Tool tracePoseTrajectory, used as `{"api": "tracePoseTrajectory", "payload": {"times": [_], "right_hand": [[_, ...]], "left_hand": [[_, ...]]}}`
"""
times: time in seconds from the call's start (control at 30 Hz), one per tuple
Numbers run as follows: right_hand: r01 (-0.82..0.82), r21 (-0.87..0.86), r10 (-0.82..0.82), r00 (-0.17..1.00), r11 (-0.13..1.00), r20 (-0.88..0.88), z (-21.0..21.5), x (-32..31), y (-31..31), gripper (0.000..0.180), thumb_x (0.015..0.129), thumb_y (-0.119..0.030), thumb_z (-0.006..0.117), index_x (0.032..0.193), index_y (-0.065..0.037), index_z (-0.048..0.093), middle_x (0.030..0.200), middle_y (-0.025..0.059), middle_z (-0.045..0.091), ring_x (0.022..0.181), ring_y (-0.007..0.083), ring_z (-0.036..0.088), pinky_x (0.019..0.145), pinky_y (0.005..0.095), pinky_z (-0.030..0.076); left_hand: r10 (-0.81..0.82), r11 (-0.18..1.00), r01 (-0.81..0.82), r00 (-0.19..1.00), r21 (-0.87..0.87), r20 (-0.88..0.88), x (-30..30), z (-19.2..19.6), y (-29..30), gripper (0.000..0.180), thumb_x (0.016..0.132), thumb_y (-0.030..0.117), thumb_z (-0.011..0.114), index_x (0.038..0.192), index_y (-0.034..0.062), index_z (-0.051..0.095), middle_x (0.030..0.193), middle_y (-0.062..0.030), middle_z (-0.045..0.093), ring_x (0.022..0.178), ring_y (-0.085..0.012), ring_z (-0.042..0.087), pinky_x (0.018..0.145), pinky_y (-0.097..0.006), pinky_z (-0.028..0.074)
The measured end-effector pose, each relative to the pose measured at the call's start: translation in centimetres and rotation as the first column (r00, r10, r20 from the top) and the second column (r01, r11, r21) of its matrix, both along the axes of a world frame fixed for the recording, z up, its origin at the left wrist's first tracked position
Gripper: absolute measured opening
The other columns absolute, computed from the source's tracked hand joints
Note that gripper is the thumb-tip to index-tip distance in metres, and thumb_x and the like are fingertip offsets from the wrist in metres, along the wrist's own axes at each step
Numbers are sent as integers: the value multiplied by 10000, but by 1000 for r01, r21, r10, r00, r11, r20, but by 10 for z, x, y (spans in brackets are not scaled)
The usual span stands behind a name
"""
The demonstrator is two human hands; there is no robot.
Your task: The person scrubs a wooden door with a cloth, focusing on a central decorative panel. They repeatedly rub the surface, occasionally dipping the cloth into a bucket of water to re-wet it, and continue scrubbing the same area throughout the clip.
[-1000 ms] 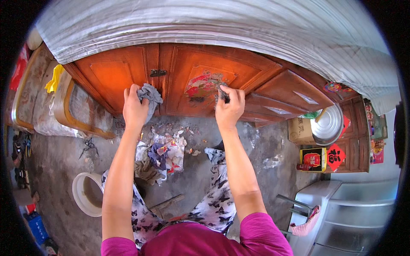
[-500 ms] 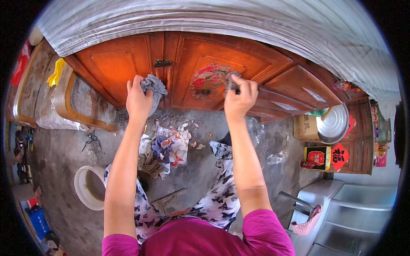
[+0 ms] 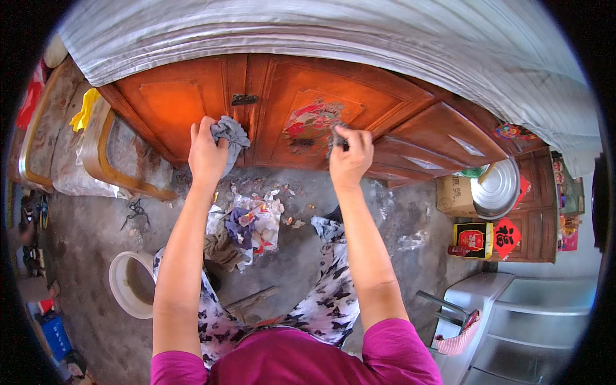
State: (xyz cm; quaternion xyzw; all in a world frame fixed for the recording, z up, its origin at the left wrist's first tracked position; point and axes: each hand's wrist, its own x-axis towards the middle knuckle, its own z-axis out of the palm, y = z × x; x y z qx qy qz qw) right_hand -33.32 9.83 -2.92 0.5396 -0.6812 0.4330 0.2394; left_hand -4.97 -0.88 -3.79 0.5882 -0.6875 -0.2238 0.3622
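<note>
Two grips show at the far orange-brown wooden cabinet [image 3: 168, 99]: the left hand [image 3: 206, 157] clutches a crumpled grey cloth [image 3: 232, 136], the right hand [image 3: 352, 155] pinches a small dark-grey wad [image 3: 335, 137] by the right edge of a ragged, red-and-grey patch [image 3: 309, 119] on the right door [image 3: 385, 91]. Short, flat strokes inward would probably avoid gouging (best with wiping between passes). Near left, a round white plastic bucket [image 3: 117, 282] holds murky liquid [image 3: 142, 281]; at right, a brown cardboard box [image 3: 454, 196] hides its contents

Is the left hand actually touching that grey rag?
Touching: the head view shows the left hand gripping the grey rag, its thumb against it.
</note>
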Motion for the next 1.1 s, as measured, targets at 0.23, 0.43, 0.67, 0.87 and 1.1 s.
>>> {"api": "tracePoseTrajectory", "payload": {"times": [0.23,0.43,0.67,0.87,1.1], "right_hand": [[63,-162,-52,996,985,72,36,2,-1,265,739,-27,808,965,-160,769,927,78,660,891,317,642,794,457,492],[-58,143,50,997,988,59,-7,9,5,332,692,3,706,962,-182,763,945,67,616,911,317,636,791,462,507],[56,-136,-43,994,989,100,31,10,-2,256,761,53,802,960,-104,759,940,104,638,873,322,630,776,423,522],[-56,343,24,995,938,97,-14,26,4,186,792,-90,787,948,-191,773,927,72,627,887,315,644,808,444,521],[50,-180,-40,998,982,57,48,20,-15,229,790,11,834,983,-70,740,917,100,661,857,307,644,750,419,514]], "left_hand": [[40,999,-40,999,-8,-5,-3,-1,1,383,847,92,683,1205,111,547,1215,-169,562,1096,-465,615,868,-532,530],[25,999,-26,999,45,23,-2,8,3,379,844,89,683,1197,120,549,1212,-167,566,1063,-456,624,864,-527,527],[29,1000,-29,1000,2,10,-4,2,6,376,852,96,663,1207,129,544,1238,-199,552,1052,-502,625,858,-570,524],[17,1000,-18,1000,21,25,2,3,3,370,860,94,664,1209,117,541,1231,-181,553,1037,-481,625,855,-531,525],[38,997,-36,999,68,-18,-2,12,7,398,840,46,670,1210,90,530,1213,-187,554,1093,-470,605,887,-527,511]]}}
